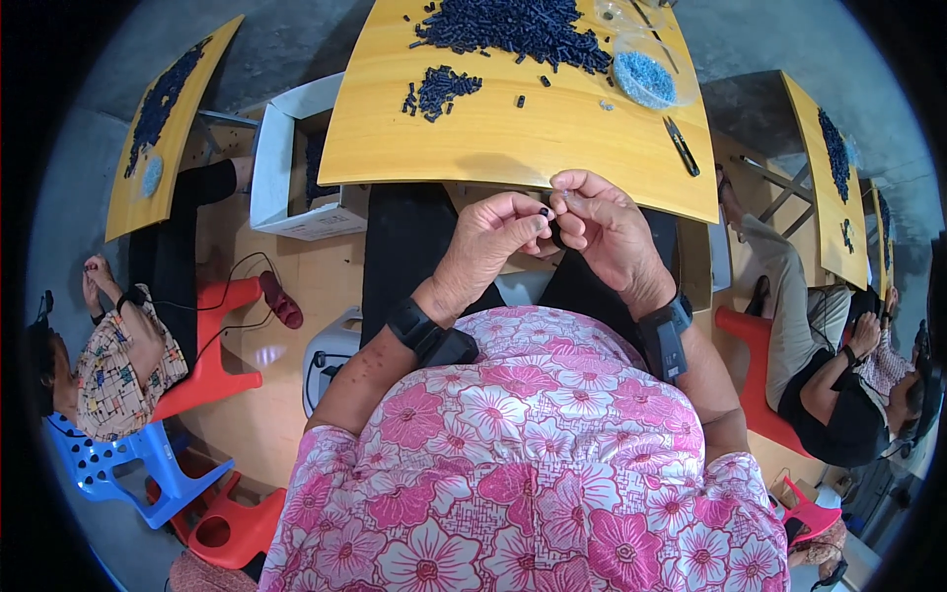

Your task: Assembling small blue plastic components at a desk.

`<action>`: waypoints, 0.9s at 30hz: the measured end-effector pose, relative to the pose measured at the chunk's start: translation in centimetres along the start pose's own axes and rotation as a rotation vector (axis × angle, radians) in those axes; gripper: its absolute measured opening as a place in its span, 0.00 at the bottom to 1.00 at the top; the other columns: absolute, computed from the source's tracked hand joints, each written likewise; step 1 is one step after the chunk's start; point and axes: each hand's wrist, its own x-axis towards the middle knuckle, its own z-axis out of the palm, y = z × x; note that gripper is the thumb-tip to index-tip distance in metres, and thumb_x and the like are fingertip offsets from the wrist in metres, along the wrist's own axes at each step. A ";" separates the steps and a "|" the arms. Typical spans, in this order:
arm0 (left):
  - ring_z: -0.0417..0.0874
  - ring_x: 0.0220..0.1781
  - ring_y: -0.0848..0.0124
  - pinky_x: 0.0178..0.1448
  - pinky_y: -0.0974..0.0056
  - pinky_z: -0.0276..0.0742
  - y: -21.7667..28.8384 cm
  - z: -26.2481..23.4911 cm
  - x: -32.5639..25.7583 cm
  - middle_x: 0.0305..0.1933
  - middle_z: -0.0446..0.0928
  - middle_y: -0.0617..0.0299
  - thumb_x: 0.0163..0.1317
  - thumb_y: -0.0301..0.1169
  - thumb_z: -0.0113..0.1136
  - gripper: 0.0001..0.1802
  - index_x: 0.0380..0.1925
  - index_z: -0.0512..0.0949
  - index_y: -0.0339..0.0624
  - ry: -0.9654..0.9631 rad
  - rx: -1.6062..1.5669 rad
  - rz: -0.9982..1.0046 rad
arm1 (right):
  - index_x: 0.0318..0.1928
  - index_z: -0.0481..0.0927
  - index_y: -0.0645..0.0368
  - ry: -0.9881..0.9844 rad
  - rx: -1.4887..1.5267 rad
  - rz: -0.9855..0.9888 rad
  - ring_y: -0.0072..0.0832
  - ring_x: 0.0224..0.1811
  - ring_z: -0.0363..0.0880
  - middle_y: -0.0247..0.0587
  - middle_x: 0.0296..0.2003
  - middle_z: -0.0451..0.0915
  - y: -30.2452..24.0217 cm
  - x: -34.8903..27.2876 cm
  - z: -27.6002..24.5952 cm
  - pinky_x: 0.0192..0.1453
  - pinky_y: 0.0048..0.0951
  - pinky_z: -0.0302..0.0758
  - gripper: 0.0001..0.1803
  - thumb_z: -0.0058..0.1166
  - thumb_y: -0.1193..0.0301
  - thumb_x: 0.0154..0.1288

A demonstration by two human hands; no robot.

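Note:
Just in front of the table's near edge, my two hands meet over my lap. Between the thumb and fingers of my left hand (pixel 485 247) is a small dark tubular piece (pixel 544 211), its end facing up. My right hand (pixel 619 235) is pinched closed beside it, thumb against forefinger. Something tiny and pale seems to be at those fingertips, too small to name. On the yellow table (pixel 444 148) ahead lie a large heap of dark blue tubular pieces (pixel 513 30) and a smaller pile (pixel 441 93).
A clear round tub (pixel 646 79) of light blue bits stands at the table's right, with black thread snips (pixel 682 146) nearer me. Left of my legs is a white carton (pixel 296 212). People sit at similar tables on both sides, on red stools (pixel 212 365).

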 end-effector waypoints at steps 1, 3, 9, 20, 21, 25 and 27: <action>0.77 0.35 0.80 0.42 0.72 0.76 -0.1 -0.1 0.0 0.33 0.78 0.65 0.65 0.29 0.57 0.09 0.42 0.78 0.36 0.001 0.000 0.001 | 0.43 0.76 0.60 0.031 -0.013 -0.004 0.17 0.23 0.63 0.31 0.29 0.74 -0.1 -0.1 0.4 0.25 0.20 0.57 0.07 0.51 0.74 0.65; 0.77 0.35 0.80 0.42 0.73 0.75 -0.2 -0.2 0.0 0.33 0.78 0.65 0.65 0.29 0.57 0.09 0.42 0.78 0.36 0.008 0.007 -0.005 | 0.43 0.76 0.59 0.063 -0.027 -0.008 0.17 0.23 0.62 0.31 0.27 0.73 -0.1 -0.1 0.4 0.25 0.20 0.57 0.08 0.50 0.75 0.64; 0.76 0.34 0.80 0.43 0.72 0.76 -0.1 -0.2 -0.1 0.33 0.78 0.64 0.65 0.28 0.56 0.09 0.42 0.78 0.36 0.008 -0.004 -0.016 | 0.42 0.77 0.59 0.052 -0.053 -0.016 0.19 0.20 0.60 0.30 0.19 0.68 0.3 0.0 -0.4 0.25 0.21 0.55 0.08 0.50 0.75 0.62; 0.75 0.33 0.80 0.42 0.73 0.74 0.0 -0.2 -0.3 0.33 0.77 0.65 0.66 0.28 0.56 0.09 0.43 0.77 0.36 0.033 -0.014 -0.029 | 0.49 0.78 0.62 0.065 -0.171 -0.074 0.19 0.24 0.69 0.30 0.25 0.74 1.2 0.0 -0.8 0.26 0.21 0.63 0.14 0.49 0.69 0.68; 0.74 0.33 0.80 0.42 0.73 0.74 0.0 -0.2 -0.2 0.32 0.76 0.66 0.65 0.28 0.56 0.09 0.43 0.77 0.36 0.031 -0.035 -0.023 | 0.49 0.78 0.62 0.064 -0.171 -0.072 0.19 0.24 0.69 0.30 0.25 0.74 1.1 0.0 -0.7 0.26 0.21 0.63 0.14 0.49 0.69 0.68; 0.73 0.33 0.80 0.42 0.73 0.74 0.1 -0.2 -0.1 0.32 0.76 0.66 0.65 0.28 0.57 0.09 0.42 0.77 0.36 0.039 -0.037 -0.025 | 0.51 0.78 0.63 0.081 -0.146 -0.068 0.20 0.27 0.73 0.31 0.29 0.77 1.0 0.1 -0.6 0.26 0.19 0.65 0.16 0.49 0.67 0.69; 0.73 0.33 0.80 0.42 0.73 0.74 -0.1 -0.3 0.0 0.32 0.76 0.66 0.65 0.28 0.57 0.08 0.42 0.77 0.36 0.035 -0.032 -0.015 | 0.51 0.78 0.64 0.085 -0.167 -0.081 0.20 0.28 0.74 0.32 0.29 0.77 1.2 0.2 -0.8 0.26 0.19 0.66 0.16 0.50 0.66 0.69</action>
